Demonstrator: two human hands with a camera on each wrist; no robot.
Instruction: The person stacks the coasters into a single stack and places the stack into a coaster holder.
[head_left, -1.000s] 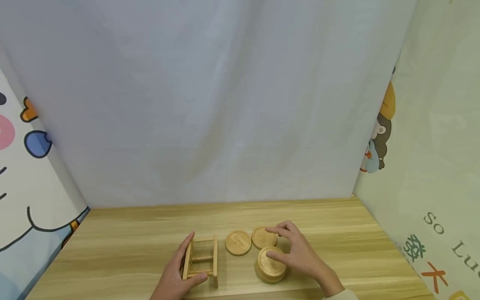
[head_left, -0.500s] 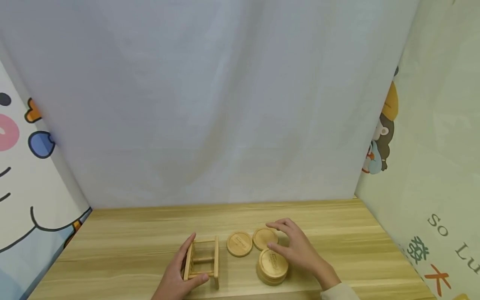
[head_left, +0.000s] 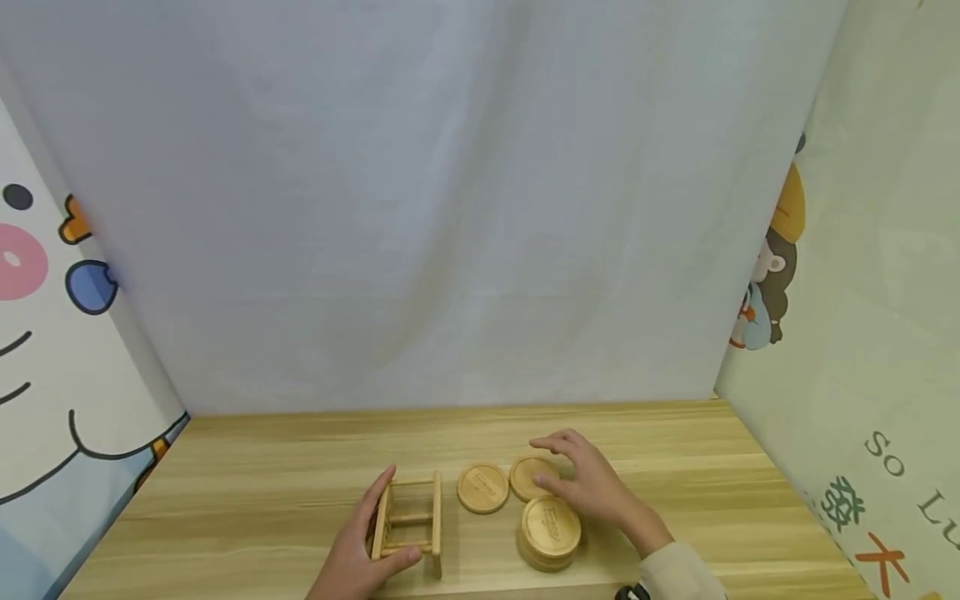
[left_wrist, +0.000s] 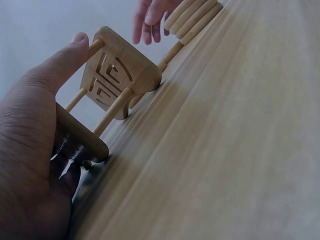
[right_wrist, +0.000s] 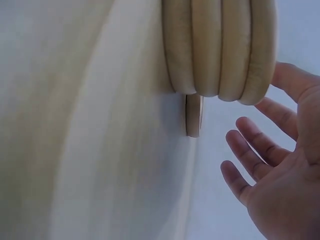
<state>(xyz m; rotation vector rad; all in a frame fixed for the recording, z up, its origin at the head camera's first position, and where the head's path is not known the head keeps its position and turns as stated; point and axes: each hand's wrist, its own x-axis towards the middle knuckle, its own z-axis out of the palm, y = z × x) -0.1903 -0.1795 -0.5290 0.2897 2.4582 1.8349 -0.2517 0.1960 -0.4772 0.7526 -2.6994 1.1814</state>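
My left hand [head_left: 352, 557] grips a small wooden coaster holder [head_left: 437, 527], its thumb over a front rod and its fingers round the left side panel. In the left wrist view, the holder's far panel [left_wrist: 120, 70] has a cut-out pattern, and the holder stands on the table. To its right, a round wooden coaster [head_left: 482, 488] lies flat beside a second coaster [head_left: 528, 475]. Just in front of that one is a stack of several coasters [head_left: 551, 527] with lettering on top. My right hand [head_left: 596, 490] hovers behind the stack with loosely bent fingers, holding nothing.
The wood-grain table [head_left: 285, 467] ends at a pale grey curtain [head_left: 450, 250] behind. Printed cartoon panels stand at left [head_left: 67, 367] and right [head_left: 862, 333]. A small black object [head_left: 632, 592] shows at the bottom edge by the right sleeve [head_left: 678, 573].
My right thumb has drawn back off the top of the stack, and the hand has shifted slightly farther back. The left hand keeps its grip on the coaster holder. The head view has turned slightly.
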